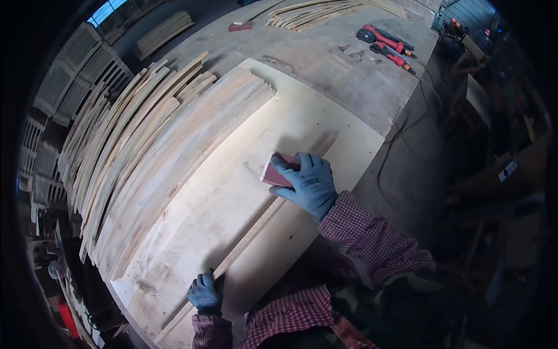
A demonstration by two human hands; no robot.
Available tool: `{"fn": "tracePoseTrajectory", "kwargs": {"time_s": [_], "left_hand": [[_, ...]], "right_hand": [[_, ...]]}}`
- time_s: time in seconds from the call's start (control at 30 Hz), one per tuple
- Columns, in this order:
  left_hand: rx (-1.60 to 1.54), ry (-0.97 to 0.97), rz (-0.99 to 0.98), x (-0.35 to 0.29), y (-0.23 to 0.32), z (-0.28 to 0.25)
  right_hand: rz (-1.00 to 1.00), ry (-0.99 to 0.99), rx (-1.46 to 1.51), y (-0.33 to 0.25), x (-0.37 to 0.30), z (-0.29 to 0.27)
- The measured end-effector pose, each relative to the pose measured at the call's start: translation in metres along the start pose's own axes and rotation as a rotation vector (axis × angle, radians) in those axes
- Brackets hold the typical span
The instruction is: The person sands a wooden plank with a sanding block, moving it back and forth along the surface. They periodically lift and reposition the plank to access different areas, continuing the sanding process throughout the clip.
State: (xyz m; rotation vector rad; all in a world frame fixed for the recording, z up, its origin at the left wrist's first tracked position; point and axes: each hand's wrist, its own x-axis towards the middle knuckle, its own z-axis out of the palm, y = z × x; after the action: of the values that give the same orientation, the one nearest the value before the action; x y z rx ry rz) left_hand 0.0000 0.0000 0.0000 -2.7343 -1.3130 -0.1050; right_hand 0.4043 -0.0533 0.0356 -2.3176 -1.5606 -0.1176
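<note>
A long, narrow wooden strip (247, 238) lies slantwise across a pale plywood board (328, 119), from the lower left to the upper right. My left hand (204, 292), in a grey-blue work glove, is closed round the strip near its lower end. Gloved alike, my right hand (315, 185) grips a dark red sanding block (271, 174) with a pale edge. That block is over the upper part of the strip; whether its underside touches the wood is hidden.
Left of the strip, smooth slats (192, 145) lie side by side, with a looser pile of slats (116, 136) beyond. Two red power tools (390, 46) with hoses rest at the table's far right. Another red block (241, 27) and more strips (314, 14) are at the back.
</note>
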Motion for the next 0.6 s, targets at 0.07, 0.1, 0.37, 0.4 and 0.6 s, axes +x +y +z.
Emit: {"fn": "tracePoseTrajectory", "kwargs": {"time_s": [0.07,0.1,0.37,0.4,0.6], "left_hand": [[0.012,0.015,0.004,0.0,-0.003,-0.001],[-0.046,-0.009,-0.004,-0.015,0.02,0.01],[0.007,0.031,0.007,-0.002,0.007,0.002],[0.004,0.04,0.011,0.001,0.007,0.002],[-0.008,0.044,0.004,-0.002,0.003,-0.003]], "right_hand": [[-0.156,0.099,0.007,-0.015,-0.009,0.004],[-0.146,0.043,-0.044,0.005,-0.019,-0.002],[0.517,-0.133,-0.013,0.157,0.084,-0.033],[0.559,-0.026,0.283,0.176,0.082,-0.027],[0.773,0.071,1.677,0.208,0.061,-0.022]]}}
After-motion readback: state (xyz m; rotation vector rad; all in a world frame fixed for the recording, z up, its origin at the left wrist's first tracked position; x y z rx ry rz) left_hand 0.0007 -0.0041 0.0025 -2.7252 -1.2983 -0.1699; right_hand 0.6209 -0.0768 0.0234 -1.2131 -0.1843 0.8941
